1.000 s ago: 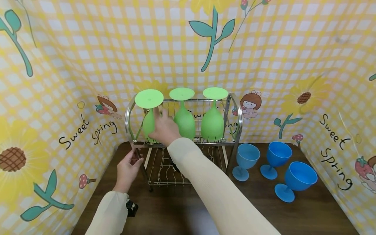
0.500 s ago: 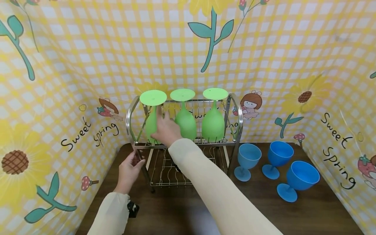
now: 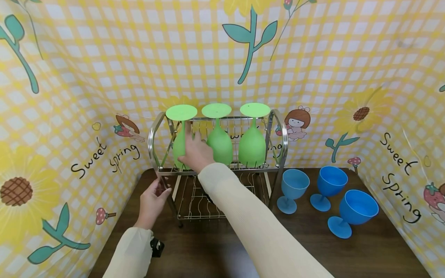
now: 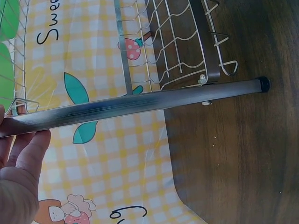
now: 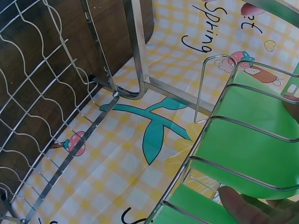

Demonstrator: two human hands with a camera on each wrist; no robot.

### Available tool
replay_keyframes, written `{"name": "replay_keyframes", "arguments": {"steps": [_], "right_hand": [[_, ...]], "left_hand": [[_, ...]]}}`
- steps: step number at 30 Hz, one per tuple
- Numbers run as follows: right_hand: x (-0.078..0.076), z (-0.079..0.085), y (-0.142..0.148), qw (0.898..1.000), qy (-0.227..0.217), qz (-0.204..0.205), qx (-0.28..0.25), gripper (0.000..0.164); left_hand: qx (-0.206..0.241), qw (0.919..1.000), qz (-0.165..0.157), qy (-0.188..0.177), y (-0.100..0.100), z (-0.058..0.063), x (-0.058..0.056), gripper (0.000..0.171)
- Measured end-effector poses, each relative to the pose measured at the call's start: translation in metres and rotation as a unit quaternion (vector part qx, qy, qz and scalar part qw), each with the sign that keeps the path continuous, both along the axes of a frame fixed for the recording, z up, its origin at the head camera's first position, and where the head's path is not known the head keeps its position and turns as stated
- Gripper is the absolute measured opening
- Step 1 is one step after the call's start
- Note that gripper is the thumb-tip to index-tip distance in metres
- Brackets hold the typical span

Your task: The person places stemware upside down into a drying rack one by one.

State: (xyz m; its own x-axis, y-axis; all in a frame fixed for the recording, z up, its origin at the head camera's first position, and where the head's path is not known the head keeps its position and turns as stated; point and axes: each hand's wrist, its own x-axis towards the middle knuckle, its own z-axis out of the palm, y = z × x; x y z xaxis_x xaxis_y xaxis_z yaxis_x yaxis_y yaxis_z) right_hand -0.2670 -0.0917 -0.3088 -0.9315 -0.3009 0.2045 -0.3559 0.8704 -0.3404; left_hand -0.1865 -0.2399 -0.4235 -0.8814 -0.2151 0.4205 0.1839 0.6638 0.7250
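Three green goblets stand upside down along the upper tier of a two-tier metal dish rack (image 3: 152, 139), feet upward. My right hand (image 3: 198, 152) holds the left green goblet (image 3: 179, 148) by its bowl, fingers behind and thumb in front. The right wrist view shows that goblet's bowl (image 5: 247, 140) behind the wires, with thumb (image 5: 238, 205) below it. The middle green goblet (image 3: 220, 147) and the right green goblet (image 3: 252, 148) are beside it. With my left hand (image 3: 152, 202) I grip the rack's left front leg (image 4: 154, 100), thumb and fingers on either side.
Right of the rack, three blue goblets stand upright on the dark wooden table (image 3: 222, 251): a paler one (image 3: 294, 184), one at the back (image 3: 332, 181) and one in front (image 3: 358, 208). A yellow checked cloth (image 3: 194, 50) hangs behind and at both sides.
Over the first half second, the left green goblet shifted slightly right and straightened in my right hand. Since then, both hands have stayed nearly still; the left keeps its grip on the leg.
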Motion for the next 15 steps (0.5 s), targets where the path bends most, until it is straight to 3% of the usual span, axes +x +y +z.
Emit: {"name": "replay_keyframes", "arguments": {"steps": [10,12,15], "right_hand": [[0.004,-0.001,0.005,1.000,0.001,0.005,-0.023,0.112],[0.007,-0.001,0.008,0.999,0.022,0.012,-0.021,0.105],[0.012,0.001,0.016,0.994,0.102,0.029,-0.003,0.093]], "left_hand": [[-0.010,0.9999,-0.008,-0.011,0.001,0.001,0.002,0.029],[-0.017,0.9997,-0.010,-0.014,0.000,0.002,0.004,0.031],[-0.015,0.9998,-0.007,-0.010,0.000,0.005,0.006,0.032]]}}
